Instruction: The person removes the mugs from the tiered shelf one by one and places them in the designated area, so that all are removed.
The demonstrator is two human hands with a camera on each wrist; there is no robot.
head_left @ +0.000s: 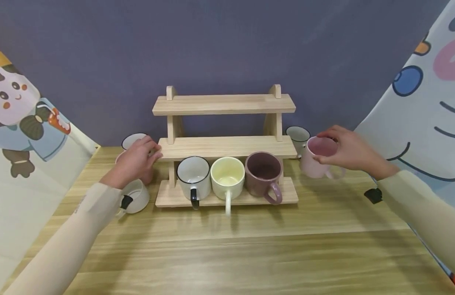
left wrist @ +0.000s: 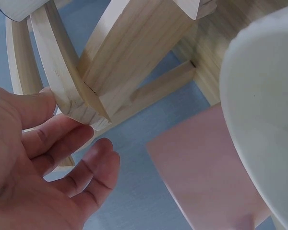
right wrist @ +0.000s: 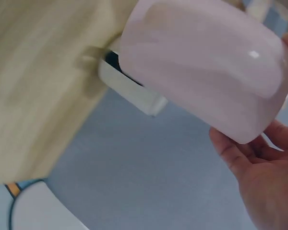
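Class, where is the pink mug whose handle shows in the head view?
In the head view, the pink mug is at the right, held in the right grip, right of the wooden display rack and beside a dark-rimmed white mug.

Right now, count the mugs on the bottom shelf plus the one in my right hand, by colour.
White mug with black handle: 1
Yellow mug: 1
Purple mug: 1
Pink mug, in your right hand: 1
Total: 4

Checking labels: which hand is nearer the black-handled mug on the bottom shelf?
Left: the left hand is higher and left of that mug, the right hand right of the rack.
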